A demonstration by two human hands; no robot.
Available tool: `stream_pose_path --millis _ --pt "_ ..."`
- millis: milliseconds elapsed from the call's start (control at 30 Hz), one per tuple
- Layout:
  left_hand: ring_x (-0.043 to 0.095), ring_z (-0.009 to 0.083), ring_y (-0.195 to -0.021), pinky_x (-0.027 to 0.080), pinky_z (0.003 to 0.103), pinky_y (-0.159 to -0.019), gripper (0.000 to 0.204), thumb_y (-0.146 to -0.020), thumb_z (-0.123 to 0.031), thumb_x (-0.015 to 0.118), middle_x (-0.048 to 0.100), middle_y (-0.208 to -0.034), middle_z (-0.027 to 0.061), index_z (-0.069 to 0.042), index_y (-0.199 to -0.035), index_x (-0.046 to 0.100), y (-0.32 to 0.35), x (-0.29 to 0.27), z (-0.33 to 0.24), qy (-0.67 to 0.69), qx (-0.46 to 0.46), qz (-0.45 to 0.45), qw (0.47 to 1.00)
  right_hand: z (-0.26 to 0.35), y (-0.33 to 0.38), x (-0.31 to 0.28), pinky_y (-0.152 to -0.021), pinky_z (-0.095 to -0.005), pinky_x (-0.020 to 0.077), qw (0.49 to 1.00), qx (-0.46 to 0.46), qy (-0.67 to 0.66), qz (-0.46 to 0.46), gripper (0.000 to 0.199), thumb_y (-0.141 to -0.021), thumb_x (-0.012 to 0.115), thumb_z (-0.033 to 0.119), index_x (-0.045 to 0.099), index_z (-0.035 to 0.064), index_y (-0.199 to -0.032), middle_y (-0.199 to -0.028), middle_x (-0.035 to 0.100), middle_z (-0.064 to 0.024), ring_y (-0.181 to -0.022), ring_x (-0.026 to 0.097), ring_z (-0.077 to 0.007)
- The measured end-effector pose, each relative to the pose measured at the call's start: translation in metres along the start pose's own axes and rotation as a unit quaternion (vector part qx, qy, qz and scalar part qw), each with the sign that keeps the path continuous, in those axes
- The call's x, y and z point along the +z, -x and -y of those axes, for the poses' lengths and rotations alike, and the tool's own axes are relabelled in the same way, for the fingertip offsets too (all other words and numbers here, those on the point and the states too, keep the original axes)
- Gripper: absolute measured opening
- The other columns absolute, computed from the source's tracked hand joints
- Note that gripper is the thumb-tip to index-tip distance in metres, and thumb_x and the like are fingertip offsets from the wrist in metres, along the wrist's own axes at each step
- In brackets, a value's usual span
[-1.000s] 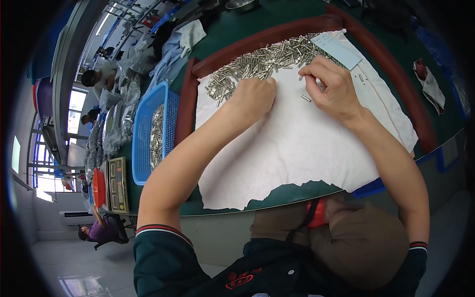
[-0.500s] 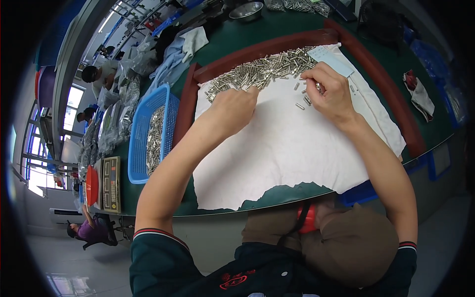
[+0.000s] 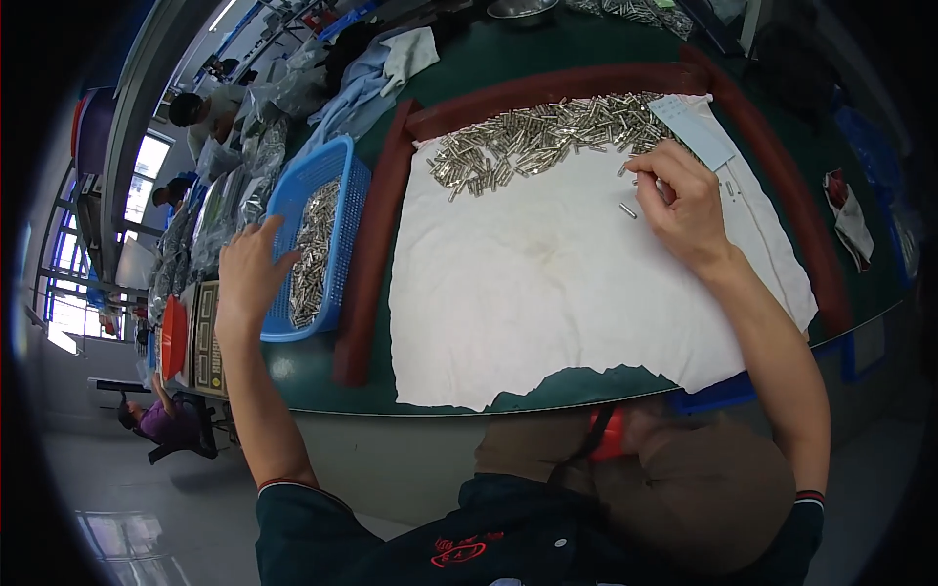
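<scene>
My left hand (image 3: 254, 269) is over the left side of a blue plastic basket (image 3: 354, 210), fingers apart and nothing visible in them. Inside the basket lies a heap of small silvery metal cylinders (image 3: 315, 249). My right hand (image 3: 689, 210) hovers over the right part of a white cloth (image 3: 547, 293), thumb and fingers curled together. What it may hold is hidden. A loose metal cylinder (image 3: 627, 210) lies on the cloth just left of it. The large pile of cylinders (image 3: 547, 137) spreads along the cloth's far edge.
Dark red bars (image 3: 557, 93) border the cloth at the back and both sides. A pale blue paper slip (image 3: 692, 132) lies at its back right corner. Left of the basket stand a scale (image 3: 207, 337) and a red tray (image 3: 173, 337). Crumpled cloth (image 3: 848, 220) rests far right.
My left hand has left the pile's edge and moved left to the basket, its fingers now spread. My right hand stays near the loose cylinders, fewer of which show around it.
</scene>
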State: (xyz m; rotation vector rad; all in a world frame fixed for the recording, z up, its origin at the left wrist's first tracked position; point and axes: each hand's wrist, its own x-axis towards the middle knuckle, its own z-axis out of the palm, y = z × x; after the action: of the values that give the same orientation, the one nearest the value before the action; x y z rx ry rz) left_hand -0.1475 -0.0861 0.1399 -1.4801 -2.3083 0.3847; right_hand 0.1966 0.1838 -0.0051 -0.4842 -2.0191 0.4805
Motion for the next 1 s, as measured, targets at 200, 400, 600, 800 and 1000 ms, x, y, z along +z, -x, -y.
stream_pose_path --millis 200,400,600,800,1000 --pt "0.060 0.0338 -0.089 0.047 0.043 -0.076 0.026 -0.082 -0.011 0.071 0.063 -0.092 0.0141 -0.001 -0.105 0.066 -0.005 -0.021 -0.101 0.254 0.085 -0.039 0.963 0.016 -0.009 0.004 -0.052 -0.0332 0.0460 0.997 0.007 0.000 0.080 0.011 -0.077 0.060 -0.002 0.068 0.0003 -0.083 -0.077 0.062 -0.0082 -0.059 0.059 -0.0216" --pt "0.064 0.0304 -0.077 0.049 0.039 -0.071 0.017 -0.077 -0.006 0.072 0.064 -0.082 0.0150 0.004 -0.091 0.068 -0.057 0.016 -0.182 0.433 0.180 -0.009 0.883 0.021 -0.049 0.037 -0.084 -0.0412 0.0473 0.967 -0.038 0.088 0.237 0.015 -0.077 0.063 0.002 0.070 0.0021 -0.090 -0.087 0.064 -0.0091 -0.095 0.057 -0.0289" --pt "0.063 0.0332 -0.084 0.049 0.043 -0.076 0.017 -0.075 -0.006 0.072 0.063 -0.086 0.0159 0.004 -0.089 0.068 -0.104 0.057 -0.212 0.454 0.149 -0.104 0.872 0.001 -0.065 0.069 -0.088 -0.0413 0.0462 0.954 -0.078 0.152 0.248 0.018 -0.075 0.070 0.006 0.070 0.0042 -0.094 -0.095 0.061 -0.0082 -0.100 0.054 -0.0286" --pt "0.063 0.0339 -0.083 0.049 0.043 -0.077 0.016 -0.075 -0.006 0.071 0.064 -0.088 0.0161 0.003 -0.089 0.069 -0.112 0.068 -0.219 0.462 0.146 -0.084 0.871 -0.007 -0.071 0.074 -0.089 -0.0413 0.0456 0.939 -0.059 0.138 0.308 0.021 -0.075 0.074 0.011 0.069 0.0048 -0.095 -0.095 0.062 -0.0078 -0.099 0.054 -0.0281" --pt "0.062 0.0340 -0.081 0.050 0.043 -0.075 0.013 -0.077 -0.004 0.070 0.064 -0.085 0.0158 0.003 -0.087 0.069 -0.099 0.070 -0.219 0.463 0.160 -0.116 0.864 0.008 -0.063 0.070 -0.087 -0.0412 0.0453 0.943 -0.058 0.117 0.306 0.017 -0.076 0.073 0.011 0.070 0.0045 -0.091 -0.094 0.063 -0.0070 -0.097 0.055 -0.0277"
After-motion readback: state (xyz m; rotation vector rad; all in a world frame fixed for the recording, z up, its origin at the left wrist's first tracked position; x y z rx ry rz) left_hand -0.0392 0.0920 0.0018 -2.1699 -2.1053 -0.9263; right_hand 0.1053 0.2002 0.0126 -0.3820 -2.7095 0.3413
